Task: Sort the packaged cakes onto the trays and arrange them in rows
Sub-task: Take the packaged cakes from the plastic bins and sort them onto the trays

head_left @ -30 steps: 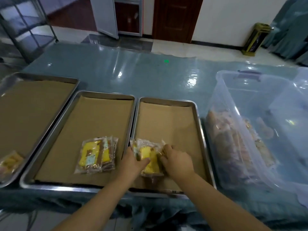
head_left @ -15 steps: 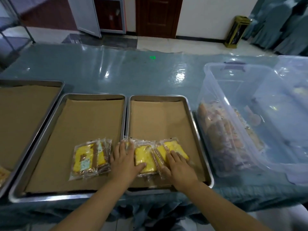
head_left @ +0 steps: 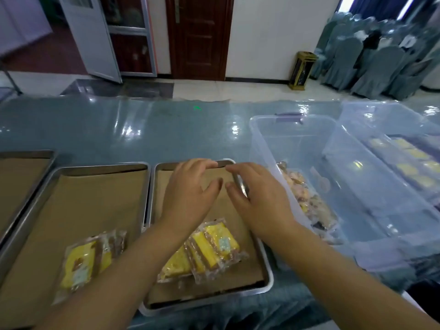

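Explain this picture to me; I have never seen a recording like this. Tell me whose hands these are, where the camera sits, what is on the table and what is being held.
There is no machine here. A person wears a wide-angle camera on the head, so you look forward and down along their own arms. The left hand and right hand hover open over the far end of the right tray, and neither holds anything. Yellow packaged cakes lie at that tray's near end. More wrapped cakes lie on the middle tray. A third tray shows at the left edge. The trays are paper-lined and stand on a glossy table. To their right, a clear bin holds unsorted packets.
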Demonstrator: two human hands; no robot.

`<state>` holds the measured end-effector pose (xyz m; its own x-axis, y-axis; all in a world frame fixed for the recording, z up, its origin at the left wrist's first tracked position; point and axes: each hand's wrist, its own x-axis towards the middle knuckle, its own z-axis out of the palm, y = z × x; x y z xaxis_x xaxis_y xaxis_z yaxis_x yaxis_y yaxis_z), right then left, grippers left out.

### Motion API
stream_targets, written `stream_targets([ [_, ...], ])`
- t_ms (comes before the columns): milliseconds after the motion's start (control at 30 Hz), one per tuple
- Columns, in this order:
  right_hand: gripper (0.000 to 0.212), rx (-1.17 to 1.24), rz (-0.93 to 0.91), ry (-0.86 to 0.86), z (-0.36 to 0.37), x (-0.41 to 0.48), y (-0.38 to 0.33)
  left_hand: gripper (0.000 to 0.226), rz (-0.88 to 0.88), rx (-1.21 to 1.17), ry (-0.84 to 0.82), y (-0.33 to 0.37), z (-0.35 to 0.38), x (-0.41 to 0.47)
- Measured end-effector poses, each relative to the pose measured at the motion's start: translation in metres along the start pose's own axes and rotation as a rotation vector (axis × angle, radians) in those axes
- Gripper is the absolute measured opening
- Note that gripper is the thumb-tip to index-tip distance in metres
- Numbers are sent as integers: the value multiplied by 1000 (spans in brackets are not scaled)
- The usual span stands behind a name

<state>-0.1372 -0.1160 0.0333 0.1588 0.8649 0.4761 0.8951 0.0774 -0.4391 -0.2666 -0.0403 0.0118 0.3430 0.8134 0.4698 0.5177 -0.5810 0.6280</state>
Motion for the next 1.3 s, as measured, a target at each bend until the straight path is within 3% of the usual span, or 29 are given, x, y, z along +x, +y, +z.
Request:
stream_targets([
  [167,25,-13,58,116,-77,27,60,19,110,-127,21,58,17,33],
  [300,20,-149,153,28,-108,38,139,16,106,-104,-37,81,61,51],
  [400,23,-289,195,-180,-106,39,202,15,99,-85,-115,88,98,61],
  [533,26,-510,151,-597,-86,40,271,14,64,-48,-162,95,142,71],
  [667,41,-575,122,-982,-63,50,322,15,10,-19,-180,100,172,80],
  [800,53,-608,134,-1195,-39,55,352,15,-26,25,-199,103,189,85],
  [1000,49,-518,191,-1257,-23,49,362,18,-4,190,-270,101,196,81],
  [1133,68,-603,143,-1223,-32,54,357,18,6,221,-270,102,196,81],
  [1300,28,-566,3,-1273,-57,66,340,18,48,302,-280,106,197,80],
])
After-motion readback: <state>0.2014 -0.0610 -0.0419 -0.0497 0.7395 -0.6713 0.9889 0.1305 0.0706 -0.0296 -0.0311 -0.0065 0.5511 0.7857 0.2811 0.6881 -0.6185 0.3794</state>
